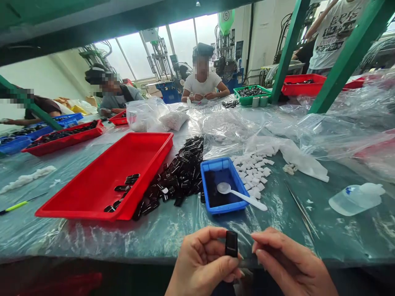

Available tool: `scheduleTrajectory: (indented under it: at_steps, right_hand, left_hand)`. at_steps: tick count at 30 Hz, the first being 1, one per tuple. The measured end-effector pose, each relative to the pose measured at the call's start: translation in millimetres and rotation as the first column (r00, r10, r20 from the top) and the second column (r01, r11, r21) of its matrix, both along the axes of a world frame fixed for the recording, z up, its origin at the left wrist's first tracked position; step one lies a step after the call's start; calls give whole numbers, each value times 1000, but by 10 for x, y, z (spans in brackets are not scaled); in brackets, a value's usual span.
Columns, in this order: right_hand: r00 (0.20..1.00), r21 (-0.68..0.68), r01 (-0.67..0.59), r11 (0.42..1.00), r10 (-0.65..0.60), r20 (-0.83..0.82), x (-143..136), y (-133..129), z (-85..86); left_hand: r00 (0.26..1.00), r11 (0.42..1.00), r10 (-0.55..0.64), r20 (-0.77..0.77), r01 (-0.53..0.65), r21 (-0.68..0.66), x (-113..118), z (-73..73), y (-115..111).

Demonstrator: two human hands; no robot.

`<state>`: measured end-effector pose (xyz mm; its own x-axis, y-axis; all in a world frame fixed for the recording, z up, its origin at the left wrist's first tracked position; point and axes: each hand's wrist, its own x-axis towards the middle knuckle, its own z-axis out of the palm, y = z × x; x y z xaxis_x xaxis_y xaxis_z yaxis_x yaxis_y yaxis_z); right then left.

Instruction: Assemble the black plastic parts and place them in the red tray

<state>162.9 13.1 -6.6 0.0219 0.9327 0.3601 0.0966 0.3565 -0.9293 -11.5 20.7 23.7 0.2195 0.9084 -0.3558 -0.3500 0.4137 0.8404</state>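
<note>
Between its thumb and fingers, my left hand (205, 261) grips a small black plastic piece (231, 243), held upright at the table's front edge. Just to its right is my right hand (288, 261), thumb and forefinger slightly apart, with nothing visible between them. Beyond my hands stands a blue tray (210, 209) of dark liquid, a white spoon (243, 195) lying across its rim. A heap of black pieces (185, 172) lies left of that tray, and several white pads (251, 170) lie to its right. A large red tray (89, 181) holds several black pieces.
Tweezers (300, 209) and a clear squeeze bottle (354, 200) lie at the right. A yellow-green handled tool (18, 206) is at the far left. Plastic bags (148, 115) and a green tray (251, 98) stand farther back. Co-workers sit across the table; green posts (288, 53) rise at the right.
</note>
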Motion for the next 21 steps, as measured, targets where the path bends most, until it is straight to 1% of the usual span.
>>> scheduleTrajectory:
  at_steps: [3, 5, 7, 11, 15, 21]
  right_hand:
    - [994, 54, -101, 993, 98, 49, 28, 32, 19]
    - [989, 76, -132, 988, 125, 84, 47, 49, 28]
    - [989, 74, -127, 989, 120, 90, 61, 60, 33]
    - [992, 33, -118, 993, 116, 48, 76, 79, 39]
    - [993, 30, -115, 993, 114, 27, 70, 84, 37]
    - [997, -66, -71, 995, 70, -27, 26, 61, 28]
  left_hand:
    - [997, 999, -43, 58, 44, -21, 111, -7, -3]
    - [995, 996, -80, 68, 82, -25, 146, -15, -14]
    - [994, 995, -95, 61, 97, -33, 158, -21, -23]
    - [993, 992, -108, 51, 111, -57, 151, -17, -8]
    - [983, 981, -168, 68, 174, -88, 143, -11, 31]
    - [977, 974, -207, 45, 210, -86, 147, -40, 54]
